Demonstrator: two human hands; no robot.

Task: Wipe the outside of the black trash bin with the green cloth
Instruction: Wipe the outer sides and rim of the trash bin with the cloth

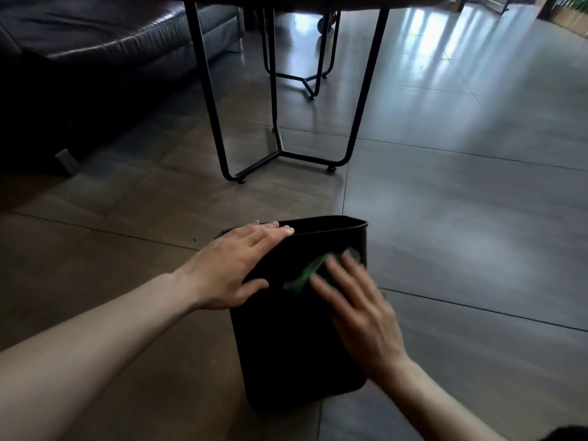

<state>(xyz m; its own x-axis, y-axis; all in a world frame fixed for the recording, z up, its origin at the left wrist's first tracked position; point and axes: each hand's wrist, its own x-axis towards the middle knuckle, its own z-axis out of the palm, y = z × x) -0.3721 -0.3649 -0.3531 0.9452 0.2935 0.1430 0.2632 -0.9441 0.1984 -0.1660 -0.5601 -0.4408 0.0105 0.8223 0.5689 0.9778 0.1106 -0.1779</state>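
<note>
Wiping is the step I am judging to be in hand: my right hand [356, 308] is pressing the crumpled green cloth [313, 270] flat against the upward-facing wall of the black, rectangular plastic trash bin [296, 351], and both hand and cloth are showing motion blur. The fingers are lying spread and open over the cloth, not curled around it, so I am pinning it with the palm side, not clamping it. My left hand [235, 268] is lying open too, draped over the bin's left upper edge near the rim, fingers [273, 229] reaching toward the mouth and the thumb resting on the top wall, bracing the bin.

The bin is lying on the grey tiled floor [461, 233] just in front of me, near the feet of a black metal-legged table [283, 144], with a dark leather sofa [95, 43] well off to the left. It is appearing tipped on its side: its long axis is running away from me, base nearest, open mouth pointing toward the table legs.

For the next move, I am thinking the cloth needs carrying down the wall toward the base with steady pressure, then the bin needs rolling to bring its other walls up, the left hand bracing it throughout.
</note>
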